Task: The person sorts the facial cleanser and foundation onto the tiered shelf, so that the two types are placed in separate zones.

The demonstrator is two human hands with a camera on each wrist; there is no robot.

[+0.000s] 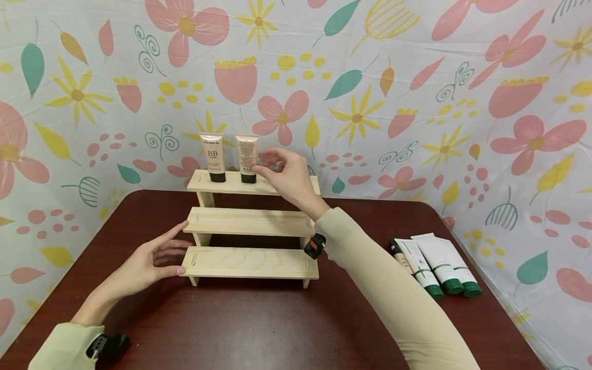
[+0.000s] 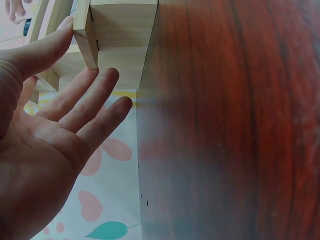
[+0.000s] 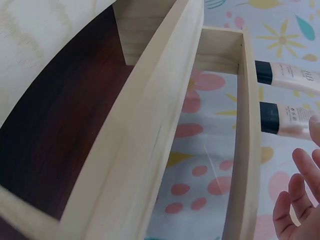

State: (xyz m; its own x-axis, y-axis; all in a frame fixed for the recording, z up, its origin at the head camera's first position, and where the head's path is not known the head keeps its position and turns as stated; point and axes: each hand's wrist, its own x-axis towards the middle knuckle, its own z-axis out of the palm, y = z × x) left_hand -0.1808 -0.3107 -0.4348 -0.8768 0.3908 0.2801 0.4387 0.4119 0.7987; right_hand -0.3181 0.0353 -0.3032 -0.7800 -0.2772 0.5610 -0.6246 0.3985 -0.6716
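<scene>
A three-tier wooden display stand (image 1: 250,221) is on the table. On its top tier two beige BB cream tubes stand upright on black caps: one tube (image 1: 214,156) at the left end, the other tube (image 1: 247,156) to its right. My right hand (image 1: 291,174) is at the second tube's right side, thumb tip overlapping its edge, the other fingers loosely bent and apart from it. My left hand (image 1: 148,262) steadies the stand's left side, thumb at the bottom tier's end and index finger by the middle tier. In the left wrist view, its remaining fingers (image 2: 95,105) extend beneath the tier.
Toward the right of the dark red table (image 1: 277,324) lie white tubes (image 1: 435,252) with green caps and a beige tube (image 1: 401,255) with a black end. A floral cloth (image 1: 407,92) hangs right behind the table. The lower two tiers hold nothing.
</scene>
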